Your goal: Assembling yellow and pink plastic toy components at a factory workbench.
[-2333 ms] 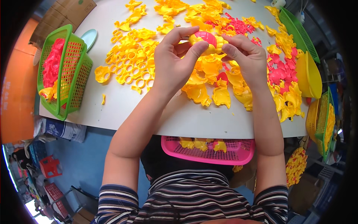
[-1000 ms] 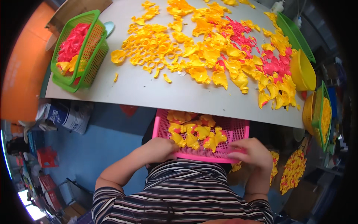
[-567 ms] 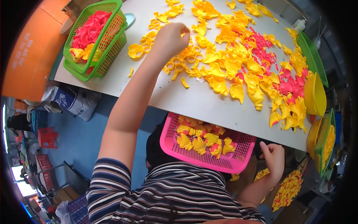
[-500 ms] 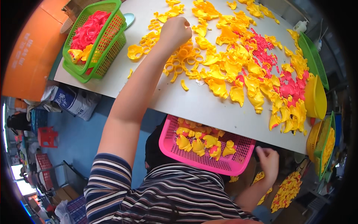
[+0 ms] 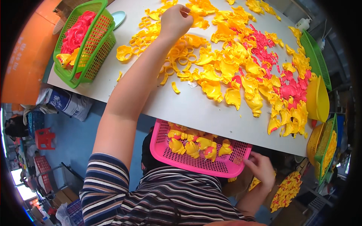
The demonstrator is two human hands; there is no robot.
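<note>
The person's left hand (image 5: 176, 20) is stretched out over the far part of the table (image 5: 184, 120), its fingers curled above the yellow shell pieces (image 5: 228, 69); the back of the hand hides the grip, so whether it holds anything cannot be told. The right hand (image 5: 260, 169) is low, just beside the right end of a pink basket (image 5: 226, 171), its fingers loosely bent, thumb apart and nothing visible in it; whether it touches the rim is unclear. The basket sits at the near edge of the table, in front of the person's striped shirt (image 5: 166, 196), with yellow-and-red figures (image 5: 192, 148) lying inside. Yellow rings (image 5: 183, 60) lie below the left hand, nearer the person, and pink pieces (image 5: 290, 89) are spread toward the right, near a yellow bowl (image 5: 318, 100). At the table's left end, a green basket (image 5: 96, 49) holds red-pink parts (image 5: 77, 34).
</note>
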